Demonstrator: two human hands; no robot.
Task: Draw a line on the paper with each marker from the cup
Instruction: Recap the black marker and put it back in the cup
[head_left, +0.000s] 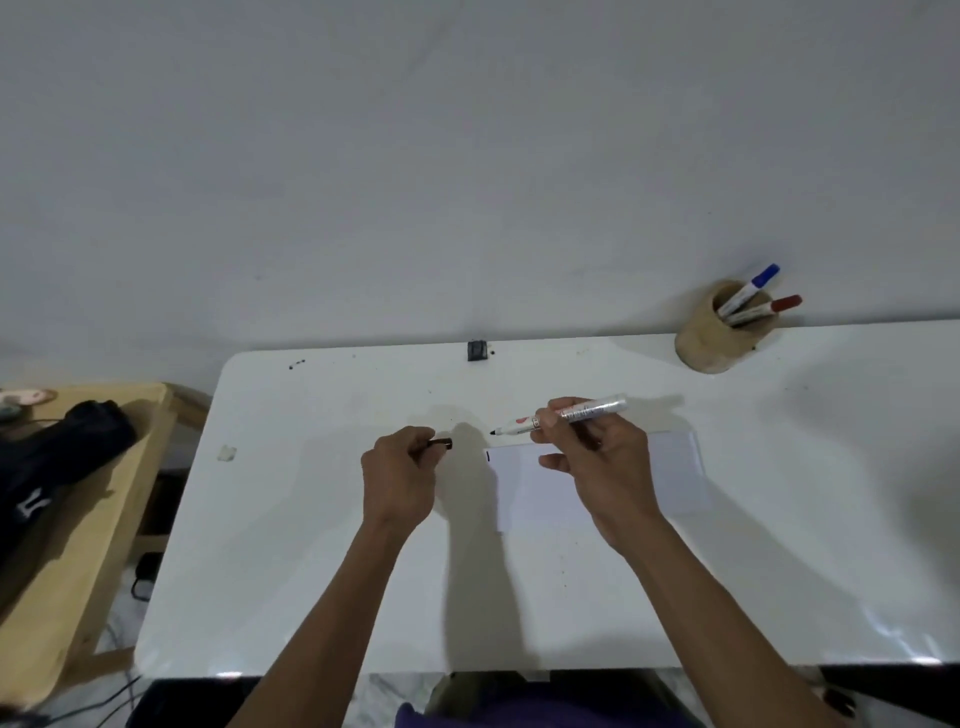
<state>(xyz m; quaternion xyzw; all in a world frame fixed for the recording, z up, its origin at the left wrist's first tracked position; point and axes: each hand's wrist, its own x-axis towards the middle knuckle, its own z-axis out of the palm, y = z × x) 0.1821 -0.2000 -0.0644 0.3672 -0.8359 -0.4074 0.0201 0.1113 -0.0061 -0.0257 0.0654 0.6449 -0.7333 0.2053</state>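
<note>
Pinching uncapped marker (561, 415), right fingers (543, 423) above paper (675, 467).

The bench (311, 545) is lying mostly bare on its left half and along its near edge, giving wide room there. The paper (675, 467) is lying flat, blocking nothing. The cup (711, 340) is standing at the far right edge against the wall, with two markers (753, 291) sticking out toward the right. A small black block (477, 351) is sitting at the far edge.
</note>
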